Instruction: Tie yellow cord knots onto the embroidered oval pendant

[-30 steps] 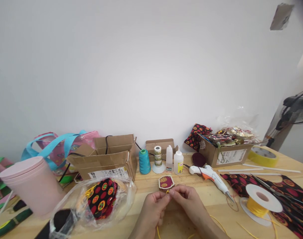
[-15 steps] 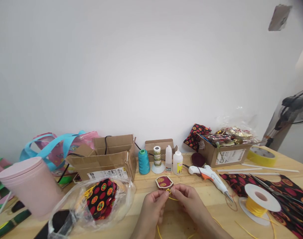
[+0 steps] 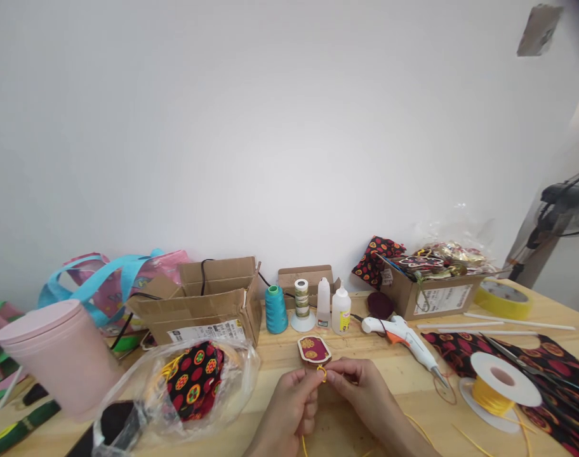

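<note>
Pinching the cord [image 3: 324, 376] at its loop, your left hand [image 3: 292, 401] and right hand [image 3: 364, 387] nearly meet, with the maroon patch [image 3: 315, 350] just beyond both, neither hand clearly nearer.

The small fabric plaque [image 3: 315, 349] is burgundy with golden floral medallions and a cream edging; the looped cord [image 3: 322, 367] near its six o'clock is bright yellow. Around the plaque, the lidded tumbler [image 3: 61, 362] at nine o'clock is plain pale pink, and the bag [image 3: 114, 301] at ten is pink with sky-blue straps [image 3: 103, 280]. The thread cone [image 3: 276, 312] at half past ten is teal. Near one, the pouch [image 3: 376, 260] is black, scattered with red and orange-yellow rounds. The glue gun [image 3: 412, 344] at three is white with an orange trigger [image 3: 393, 338]. The tape roll [image 3: 503, 308] at half past two is yellow.
</note>
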`<state>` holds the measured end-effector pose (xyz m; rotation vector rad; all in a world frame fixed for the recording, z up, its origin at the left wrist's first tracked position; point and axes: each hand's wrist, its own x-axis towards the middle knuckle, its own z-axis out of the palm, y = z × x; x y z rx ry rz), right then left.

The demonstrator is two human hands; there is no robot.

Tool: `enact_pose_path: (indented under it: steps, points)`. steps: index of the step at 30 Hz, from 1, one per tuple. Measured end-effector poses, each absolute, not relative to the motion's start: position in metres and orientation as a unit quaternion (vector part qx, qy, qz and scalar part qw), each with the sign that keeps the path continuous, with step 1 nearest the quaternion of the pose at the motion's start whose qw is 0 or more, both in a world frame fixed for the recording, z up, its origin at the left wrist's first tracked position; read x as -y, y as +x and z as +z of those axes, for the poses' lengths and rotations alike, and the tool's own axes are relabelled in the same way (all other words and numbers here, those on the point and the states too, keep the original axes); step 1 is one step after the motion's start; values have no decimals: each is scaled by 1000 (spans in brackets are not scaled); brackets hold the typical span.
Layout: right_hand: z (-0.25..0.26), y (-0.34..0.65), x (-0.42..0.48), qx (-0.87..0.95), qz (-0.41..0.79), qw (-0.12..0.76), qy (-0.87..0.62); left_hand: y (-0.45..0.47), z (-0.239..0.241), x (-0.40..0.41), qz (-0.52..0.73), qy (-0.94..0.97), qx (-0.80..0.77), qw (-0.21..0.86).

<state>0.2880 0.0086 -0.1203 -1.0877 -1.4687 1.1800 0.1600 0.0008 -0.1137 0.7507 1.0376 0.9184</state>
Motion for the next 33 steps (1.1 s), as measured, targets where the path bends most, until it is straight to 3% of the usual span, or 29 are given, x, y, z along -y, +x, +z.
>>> enact_pose_path:
  steps: [5,13,17,22,27,33]
  points:
    - [-119,286,-8,611,429,488,-451,160,-113,1,401,360,-478,694]
    - [-119,288,-9,601,453,499,-430,159,-111,1,389,368,-476,698]
    - [-117,288,-9,595,452,488,-451,160,-114,0,409,366,-473,689]
    - [-117,289,-9,636,370,477,-480,164,-113,0,425,383,-487,660]
    - [-117,289,-9,635,386,451,-494,169,-115,1,427,391,-515,632]
    - [-122,288,-9,621,380,463,-505,164,-117,-1,429,344,-440,710]
